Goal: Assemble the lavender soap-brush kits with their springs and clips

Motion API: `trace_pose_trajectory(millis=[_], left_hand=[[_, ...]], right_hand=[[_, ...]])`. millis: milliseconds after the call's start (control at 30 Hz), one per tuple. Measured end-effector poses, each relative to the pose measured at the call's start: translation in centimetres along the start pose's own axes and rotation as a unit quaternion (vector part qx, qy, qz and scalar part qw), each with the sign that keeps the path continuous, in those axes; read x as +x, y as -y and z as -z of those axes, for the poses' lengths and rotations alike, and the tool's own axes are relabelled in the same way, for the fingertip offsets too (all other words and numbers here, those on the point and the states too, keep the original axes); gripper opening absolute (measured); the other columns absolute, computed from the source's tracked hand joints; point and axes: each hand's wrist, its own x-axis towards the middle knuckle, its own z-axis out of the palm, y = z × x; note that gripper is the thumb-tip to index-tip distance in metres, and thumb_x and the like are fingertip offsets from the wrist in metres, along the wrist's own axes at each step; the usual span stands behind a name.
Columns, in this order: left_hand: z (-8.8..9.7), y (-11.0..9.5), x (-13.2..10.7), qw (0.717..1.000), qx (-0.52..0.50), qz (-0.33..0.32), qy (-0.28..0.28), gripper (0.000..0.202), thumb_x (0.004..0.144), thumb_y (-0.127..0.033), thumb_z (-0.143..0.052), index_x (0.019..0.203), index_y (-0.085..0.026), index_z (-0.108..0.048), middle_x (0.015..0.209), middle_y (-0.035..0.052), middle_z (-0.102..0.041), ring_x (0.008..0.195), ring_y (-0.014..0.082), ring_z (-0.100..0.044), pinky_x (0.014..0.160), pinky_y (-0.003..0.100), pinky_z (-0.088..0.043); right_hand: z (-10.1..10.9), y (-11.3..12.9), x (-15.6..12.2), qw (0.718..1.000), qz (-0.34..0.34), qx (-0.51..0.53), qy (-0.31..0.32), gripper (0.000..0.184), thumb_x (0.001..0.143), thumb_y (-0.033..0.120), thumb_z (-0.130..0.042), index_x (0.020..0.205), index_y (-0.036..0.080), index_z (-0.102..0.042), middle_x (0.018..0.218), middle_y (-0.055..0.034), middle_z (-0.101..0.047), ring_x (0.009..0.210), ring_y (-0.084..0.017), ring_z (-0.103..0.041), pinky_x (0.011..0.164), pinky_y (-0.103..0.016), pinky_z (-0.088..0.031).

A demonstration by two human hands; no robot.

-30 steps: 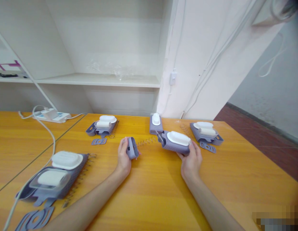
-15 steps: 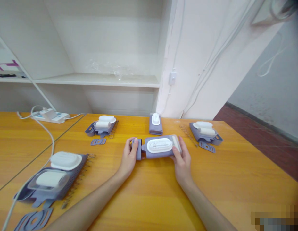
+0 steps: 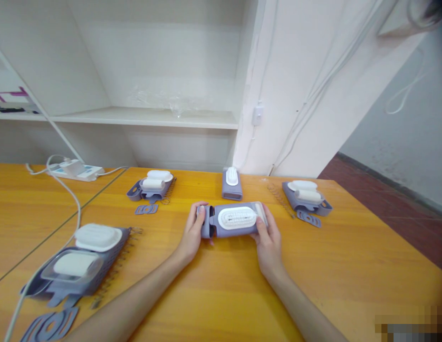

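My left hand (image 3: 191, 235) is closed around a purple-grey end piece (image 3: 208, 222), thumb on top. Just right of it is a purple-grey plastic case (image 3: 223, 232), held at its far right end by my right hand (image 3: 269, 241). A white oval ribbed piece (image 3: 237, 218) lies on the case's upper face, and a pale translucent part (image 3: 261, 212) shows at the right end. A narrow gap separates the case and end piece, with a tab reaching between them. Both are held above the wooden table (image 3: 214, 294). My fingers underneath are hidden.
A similar case (image 3: 231, 192) stands behind my hands. Sets of purple parts with white rolls lie at back left (image 3: 153, 187), back right (image 3: 306, 195) and front left (image 3: 81, 266), with chains of small hooks. A white cable (image 3: 78, 209) runs from a power strip (image 3: 76, 171).
My left hand has moved slightly right with the end piece, so the gap to the case is narrower. The case has tilted a little in my right hand.
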Motion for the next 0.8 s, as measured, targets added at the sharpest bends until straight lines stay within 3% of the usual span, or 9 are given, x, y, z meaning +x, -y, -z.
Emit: trace_pose_trajectory(millis=[133, 267, 500, 633, 800], left_hand=[[-0.1, -0.4, -0.4, 0.999, -0.001, 0.006, 0.036, 0.046, 0.078, -0.045, -0.059, 0.114, -0.025, -0.039, 0.071, -0.0025, -0.054, 0.048, 0.0123, -0.057, 0.032, 0.018, -0.044], [-0.1, -0.4, -0.3, 1.0, -0.005, 0.002, 0.003, 0.044, 0.074, -0.043, -0.063, 0.11, -0.025, -0.043, 0.082, -0.0006, -0.054, 0.052, 0.0111, -0.058, 0.036, 0.021, -0.05], [-0.1, -0.1, -0.3, 0.999, -0.005, 0.003, -0.042, 0.043, 0.076, -0.045, -0.06, 0.111, -0.026, -0.044, 0.098, 0.0025, -0.052, 0.078, 0.0171, -0.059, 0.05, 0.022, -0.053], [0.3, -0.1, -0.2, 0.998, 0.02, -0.028, -0.045, 0.039, 0.079, -0.042, -0.059, 0.111, -0.024, -0.048, 0.099, 0.0039, -0.054, 0.09, 0.0183, -0.055, 0.07, 0.024, -0.051], [0.7, 0.3, 0.0, 0.999, 0.004, -0.032, -0.018, 0.039, 0.079, -0.04, -0.06, 0.114, -0.022, -0.051, 0.11, 0.0048, -0.058, 0.106, 0.0193, -0.053, 0.093, 0.025, -0.038]], right_hand=[[0.1, -0.2, -0.1, 1.0, 0.007, -0.012, 0.01, 0.058, 0.082, 0.046, -0.054, 0.135, 0.024, -0.042, 0.142, -0.0054, -0.041, 0.126, -0.022, -0.042, 0.101, -0.039, -0.039], [0.1, -0.1, -0.3, 0.999, 0.021, -0.043, 0.024, 0.058, 0.084, 0.044, -0.052, 0.136, 0.022, -0.04, 0.143, -0.0064, -0.039, 0.128, -0.023, -0.039, 0.105, -0.04, -0.032], [0.0, 0.8, -1.2, 0.983, 0.108, -0.132, 0.066, 0.057, 0.086, 0.039, -0.05, 0.138, 0.021, -0.035, 0.145, -0.0062, -0.035, 0.133, -0.021, -0.031, 0.11, -0.039, -0.022], [0.4, 0.9, -1.4, 0.98, 0.117, -0.138, 0.085, 0.054, 0.088, 0.037, -0.048, 0.139, 0.023, -0.035, 0.146, -0.0044, -0.032, 0.134, -0.021, -0.029, 0.112, -0.04, -0.019], [1.0, 0.9, -1.2, 0.981, 0.109, -0.132, 0.095, 0.056, 0.087, 0.038, -0.049, 0.139, 0.024, -0.035, 0.147, -0.0034, -0.032, 0.135, -0.021, -0.027, 0.112, -0.04, -0.016]])
